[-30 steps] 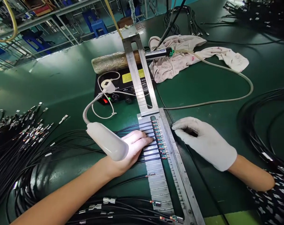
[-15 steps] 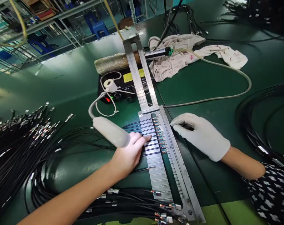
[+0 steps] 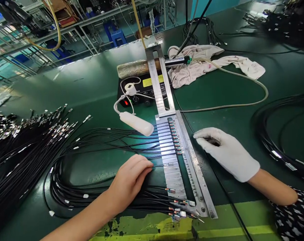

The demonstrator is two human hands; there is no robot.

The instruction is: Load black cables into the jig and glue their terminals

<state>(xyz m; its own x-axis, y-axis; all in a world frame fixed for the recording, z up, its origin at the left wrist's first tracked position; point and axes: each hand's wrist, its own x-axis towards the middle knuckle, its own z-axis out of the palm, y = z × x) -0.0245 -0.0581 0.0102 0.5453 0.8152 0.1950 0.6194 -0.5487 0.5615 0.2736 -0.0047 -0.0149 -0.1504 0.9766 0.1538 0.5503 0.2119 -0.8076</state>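
My bare left hand [image 3: 130, 180] pinches a thin black cable [image 3: 159, 165] between thumb and fingertips, its connector end lying over the slotted metal fixture [image 3: 175, 179]. Above it, several black cables [image 3: 164, 136] lie side by side across the slots, their small connectors in a row along the long gap. My right hand [image 3: 227, 155], in a white glove, is closed with the fingertips together beside the fixture's right rail. What its fingers hold, if anything, I cannot make out. A white oblong lamp [image 3: 136, 124] lights the fixture from the left.
Loose cable ends [image 3: 178, 214] lie over the fixture's near end. A big cable bundle [image 3: 18, 157] lies at left, a black coil [image 3: 272, 140] at right. Behind are a black control box [image 3: 146, 90], a metal frame [image 3: 154, 77] and a rumpled cloth [image 3: 184, 77].
My left hand has left the laid cables and come nearer along the fixture, now pinching another cable. The view has shifted; my right hand keeps its closed shape beside the rail.
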